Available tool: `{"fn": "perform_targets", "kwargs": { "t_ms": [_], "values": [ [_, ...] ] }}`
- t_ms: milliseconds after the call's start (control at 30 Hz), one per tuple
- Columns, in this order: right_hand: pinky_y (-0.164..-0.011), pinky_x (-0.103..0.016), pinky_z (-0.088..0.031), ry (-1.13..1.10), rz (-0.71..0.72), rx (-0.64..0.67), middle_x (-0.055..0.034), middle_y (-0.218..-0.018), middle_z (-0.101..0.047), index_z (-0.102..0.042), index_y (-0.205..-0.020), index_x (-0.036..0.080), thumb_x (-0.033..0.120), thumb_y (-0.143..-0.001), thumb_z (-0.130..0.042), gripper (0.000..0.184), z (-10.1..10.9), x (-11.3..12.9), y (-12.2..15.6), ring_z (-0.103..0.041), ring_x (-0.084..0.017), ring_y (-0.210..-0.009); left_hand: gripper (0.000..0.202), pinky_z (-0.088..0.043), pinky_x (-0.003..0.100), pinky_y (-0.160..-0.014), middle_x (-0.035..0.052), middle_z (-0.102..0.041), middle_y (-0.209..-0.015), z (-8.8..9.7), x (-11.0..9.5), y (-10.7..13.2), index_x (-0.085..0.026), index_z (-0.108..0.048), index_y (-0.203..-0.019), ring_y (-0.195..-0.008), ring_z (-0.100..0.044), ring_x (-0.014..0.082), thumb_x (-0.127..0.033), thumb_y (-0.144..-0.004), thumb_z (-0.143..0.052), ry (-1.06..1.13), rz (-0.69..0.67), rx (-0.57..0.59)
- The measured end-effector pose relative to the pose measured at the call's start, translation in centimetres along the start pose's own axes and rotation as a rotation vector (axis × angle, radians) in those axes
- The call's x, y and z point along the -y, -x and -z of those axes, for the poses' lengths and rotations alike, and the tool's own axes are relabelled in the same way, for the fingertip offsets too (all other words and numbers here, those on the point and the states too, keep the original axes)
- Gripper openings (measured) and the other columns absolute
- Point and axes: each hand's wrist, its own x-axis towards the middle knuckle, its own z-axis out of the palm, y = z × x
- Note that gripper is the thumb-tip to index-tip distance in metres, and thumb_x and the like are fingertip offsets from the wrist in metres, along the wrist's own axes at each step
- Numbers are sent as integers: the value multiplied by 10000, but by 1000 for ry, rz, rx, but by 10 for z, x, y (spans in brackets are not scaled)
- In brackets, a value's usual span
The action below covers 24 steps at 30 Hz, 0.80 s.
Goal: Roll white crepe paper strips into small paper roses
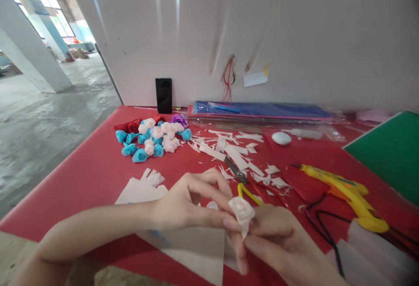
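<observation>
Centrally, both hands meet on a small pale paper rose (241,209). Left hand (188,203): thumb and fingers closed together on the rose's left side, the index finger arched above it. Right hand (278,240): fingers pinched on the rose's lower tip from below and to the right, holding it upright (the bloom faces the camera). Under the grip lies a pale cut paper sheet (183,238) on the red table (91,172). Just beyond the grip, scissors (240,179) with yellow handles lie among white paper scraps (229,146). To the right of the grip rests a yellow glue gun (347,192), its black cord (322,229) looping toward the right hand. Farther beyond and left of the grip sits a cluster of finished roses (152,139), blue, white, red and purple. A dark object, probably a phone (163,95), stands against the white board (262,28) behind.
</observation>
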Motion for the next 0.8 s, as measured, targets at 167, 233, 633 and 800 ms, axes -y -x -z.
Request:
{"fn": "perform_targets", "kwargs": {
  "t_ms": [167, 233, 633, 800],
  "values": [
    [-502, -225, -363, -435, -225, 126, 21, -451, -511, -642, -558, 164, 398, -775, -559, 330, 0, -17, 3, -450, -74, -424, 149, -385, 246, -662, -23, -469, -645, 0, 3, -1, -270, -709, -770, -672, -454, 85, -192, -643, -712, 59, 3, 14],
    [-499, -227, -359, -428, -193, 131, 19, -464, -515, -665, -603, 168, 410, -778, -560, 317, -1, -19, 3, -464, -77, -435, 166, -388, 242, -668, -29, -469, -636, -1, 3, 0, -292, -708, -747, -664, -449, 79, -165, -639, -712, 70, -3, 6],
    [-419, -161, -445, 244, 192, -169, 6, -443, -567, -631, -520, 176, 423, -806, -514, 396, -4, 6, -3, -537, -91, -419, 271, -365, 234, -603, -23, -451, -619, -6, 4, 5, -331, -693, -816, -643, -416, 90, -117, -648, -699, -71, -124, -63],
    [-420, -169, -476, 747, 463, -355, 11, -468, -596, -599, -626, 198, 271, -883, -421, 321, -4, 13, -5, -570, -106, -413, 274, -339, 253, -619, -24, -449, -592, -8, 6, 7, -298, -705, -820, -632, -379, 98, -85, -648, -686, -233, -224, -155]
  ]
}}
